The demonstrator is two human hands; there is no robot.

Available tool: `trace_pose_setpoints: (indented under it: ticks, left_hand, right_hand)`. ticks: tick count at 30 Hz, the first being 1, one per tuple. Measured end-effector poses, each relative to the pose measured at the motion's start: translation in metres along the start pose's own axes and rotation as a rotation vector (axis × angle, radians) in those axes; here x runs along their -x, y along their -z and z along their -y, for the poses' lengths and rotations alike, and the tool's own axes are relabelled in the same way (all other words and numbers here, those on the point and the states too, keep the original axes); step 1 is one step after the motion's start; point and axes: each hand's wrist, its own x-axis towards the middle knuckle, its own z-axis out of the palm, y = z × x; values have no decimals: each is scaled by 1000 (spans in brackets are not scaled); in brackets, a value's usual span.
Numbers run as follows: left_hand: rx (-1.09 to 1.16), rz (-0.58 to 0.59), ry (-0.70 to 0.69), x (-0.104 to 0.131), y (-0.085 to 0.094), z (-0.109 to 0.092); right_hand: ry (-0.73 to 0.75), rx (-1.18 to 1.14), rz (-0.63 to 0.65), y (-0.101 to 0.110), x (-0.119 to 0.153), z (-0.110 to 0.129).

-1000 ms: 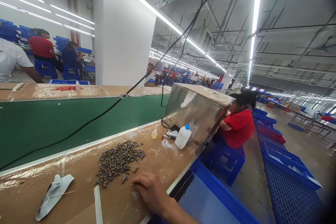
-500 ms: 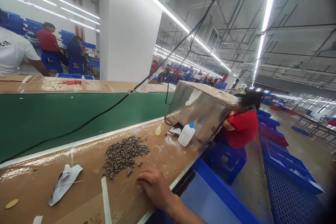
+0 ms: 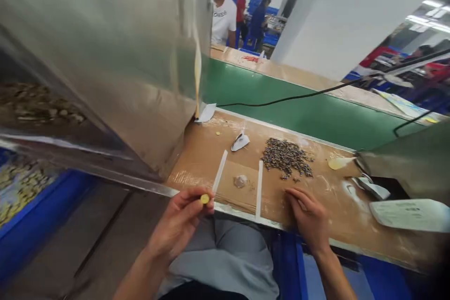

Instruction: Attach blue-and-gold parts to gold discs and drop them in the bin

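Observation:
My left hand (image 3: 183, 218) pinches a small round yellow disc (image 3: 205, 198) between thumb and fingers, over the front edge of the brown bench top (image 3: 197, 150). My right hand (image 3: 309, 213) rests at the bench, fingers bent and drawn together, just below the pile of small dark and gold parts (image 3: 286, 155); whether its fingertips hold anything is too small to tell. Between the hands, a clear round blob (image 3: 241, 181) lies between two white tape strips. Behind it is a crumpled white paper (image 3: 240, 141), with another small yellow disc (image 3: 218, 133) to its left.
A large metal box (image 3: 140, 79) stands at the left, above a blue bin of yellowish pieces (image 3: 21, 192). At the right are a small yellowish bottle (image 3: 339, 163) and a white bottle (image 3: 408, 214). A black cable (image 3: 281, 103) crosses the green divider. People are beyond it.
The view has swung left and down. My left hand with the yellow disc has come into view, along with the metal box at the left. My right hand remains near the pile.

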Motion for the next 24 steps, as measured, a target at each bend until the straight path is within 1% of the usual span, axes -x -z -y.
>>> trace_pose_setpoints:
  ticks: [1, 2, 4, 6, 9, 11, 14, 16, 18, 20, 24]
  left_hand:
    - [23, -46, -1, 8, 8, 3]
    - [45, -70, 4, 10, 12, 6]
    - [81, -75, 23, 3, 12, 13]
    - [102, -59, 36, -7, 8, 18]
    - [109, -48, 45, -15, 7, 22]
    - [111, -55, 54, -16, 10, 23]
    - [89, -61, 73, -18, 15, 27]
    - [51, -60, 74, -21, 17, 32]
    - [20, -65, 63, -25, 19, 37]
    - [21, -77, 36, -27, 20, 41]
    - [23, -69, -27, -31, 18, 46]
  right_hand:
    - [19, 38, -1, -2, 0, -3]
    - [42, 75, -3, -2, 0, -4]
    - [75, 112, -8, 0, 3, 1]
    - [79, 118, -37, 3, 4, 13]
    - [47, 50, -92, 0, -2, 40]
    - [24, -43, -93, -6, -9, 63]
    - [28, -149, -69, -22, -18, 95]
    - [54, -179, -45, -34, -24, 110]
    - [97, -183, -10, -46, -29, 118]
    - [146, -164, 24, -55, -32, 122]
    - [224, -98, 64, -64, -36, 122]
